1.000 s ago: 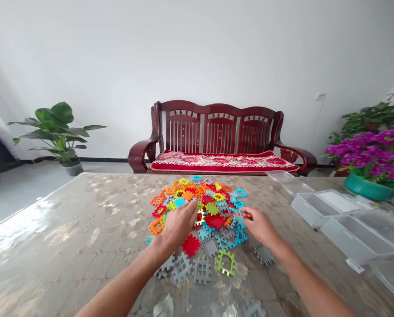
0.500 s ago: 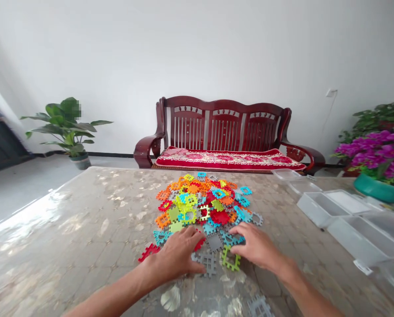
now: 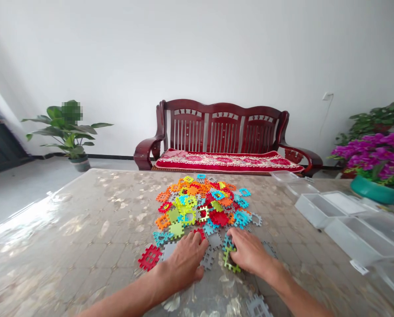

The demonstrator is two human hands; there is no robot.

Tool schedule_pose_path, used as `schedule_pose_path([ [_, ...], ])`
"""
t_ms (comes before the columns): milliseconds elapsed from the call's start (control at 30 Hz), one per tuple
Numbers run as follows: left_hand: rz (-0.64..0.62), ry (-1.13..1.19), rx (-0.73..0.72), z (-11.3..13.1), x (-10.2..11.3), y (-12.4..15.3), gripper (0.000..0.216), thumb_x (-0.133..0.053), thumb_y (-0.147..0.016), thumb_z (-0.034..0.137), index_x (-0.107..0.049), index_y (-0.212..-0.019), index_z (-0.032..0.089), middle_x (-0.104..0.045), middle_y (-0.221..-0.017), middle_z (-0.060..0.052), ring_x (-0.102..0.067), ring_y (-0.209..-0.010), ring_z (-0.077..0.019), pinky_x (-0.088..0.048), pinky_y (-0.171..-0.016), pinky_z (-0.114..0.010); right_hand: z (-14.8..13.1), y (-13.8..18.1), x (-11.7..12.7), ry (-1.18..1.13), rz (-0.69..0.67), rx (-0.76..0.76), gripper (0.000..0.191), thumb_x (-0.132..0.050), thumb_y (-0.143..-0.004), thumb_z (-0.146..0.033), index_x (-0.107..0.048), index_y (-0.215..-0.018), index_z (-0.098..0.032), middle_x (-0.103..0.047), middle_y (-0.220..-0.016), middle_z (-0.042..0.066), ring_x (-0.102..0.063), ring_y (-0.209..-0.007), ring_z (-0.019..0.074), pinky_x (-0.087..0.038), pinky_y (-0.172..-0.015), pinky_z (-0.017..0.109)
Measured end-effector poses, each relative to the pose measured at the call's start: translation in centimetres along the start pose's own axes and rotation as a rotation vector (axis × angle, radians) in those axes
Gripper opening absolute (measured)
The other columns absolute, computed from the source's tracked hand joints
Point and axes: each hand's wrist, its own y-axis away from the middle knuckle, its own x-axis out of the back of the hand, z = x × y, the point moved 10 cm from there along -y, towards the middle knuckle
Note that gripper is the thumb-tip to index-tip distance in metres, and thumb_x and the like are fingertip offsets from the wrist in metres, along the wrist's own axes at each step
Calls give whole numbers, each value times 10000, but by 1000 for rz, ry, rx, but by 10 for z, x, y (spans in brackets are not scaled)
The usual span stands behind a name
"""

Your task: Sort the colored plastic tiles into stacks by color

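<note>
A pile of flat, notched plastic building tiles [image 3: 203, 204] in orange, red, yellow-green, blue and grey lies in the middle of the marble-patterned table [image 3: 84, 237]. My left hand [image 3: 183, 262] rests palm down on grey tiles at the pile's near edge, fingers spread flat. A red tile [image 3: 149, 257] sits just left of it. My right hand [image 3: 249, 254] lies beside it, fingers flat over a green tile [image 3: 229, 260] and blue tiles. Neither hand lifts anything.
Several clear plastic boxes [image 3: 342, 220] and lids stand at the table's right. A teal pot of purple flowers [image 3: 378, 176] is behind them. A grey tile [image 3: 258, 306] lies near the front edge. A wooden bench [image 3: 223, 141] and a potted plant [image 3: 69, 132] stand beyond.
Both hands have drawn back from the middle of the pile to its near edge, dragging tiles toward me. The red tile now lies apart at the left.
</note>
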Motion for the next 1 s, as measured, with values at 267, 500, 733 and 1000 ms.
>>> schedule_pose_path([
  [267, 50, 58, 24, -6, 0, 2, 406, -641, -669, 240, -536, -1061, 218, -599, -1125, -88, -541, -1033, -283, -467, -920, -432, 4, 8, 8, -41, 28, -28, 497, -536, -711, -76, -586, -1192, -192, -711, -1053, 79, -656, -986, 242, -423, -799, 300],
  [500, 15, 98, 11, -7, 3, 5, 411, -625, -627, 231, -538, -1028, 231, -618, -1094, -79, -552, -1002, -276, -466, -876, -410, 35, -13, 28, -315, 50, -52, 526, -596, -660, -131, -594, -1178, -219, -694, -888, -3, -626, -759, 154, -398, -643, 241],
  [733, 115, 152, 24, -13, 24, 1, 406, -624, -597, 241, -537, -994, 234, -652, -1035, -52, -585, -967, -256, -450, -858, -389, 49, -87, 73, -522, 180, -49, 670, -713, -702, -284, -517, -1333, -170, -696, -982, 30, -639, -789, 151, -465, -699, 257],
  [1000, 319, 40, 188, -60, 86, -22, 390, -618, -670, 232, -557, -1055, 211, -672, -1017, -70, -612, -988, -273, -447, -861, -392, 117, -74, 33, -360, 128, -99, 852, -840, -580, -375, -550, -1348, -147, -607, -1336, 175, -559, -1225, 347, -431, -1015, 470],
])
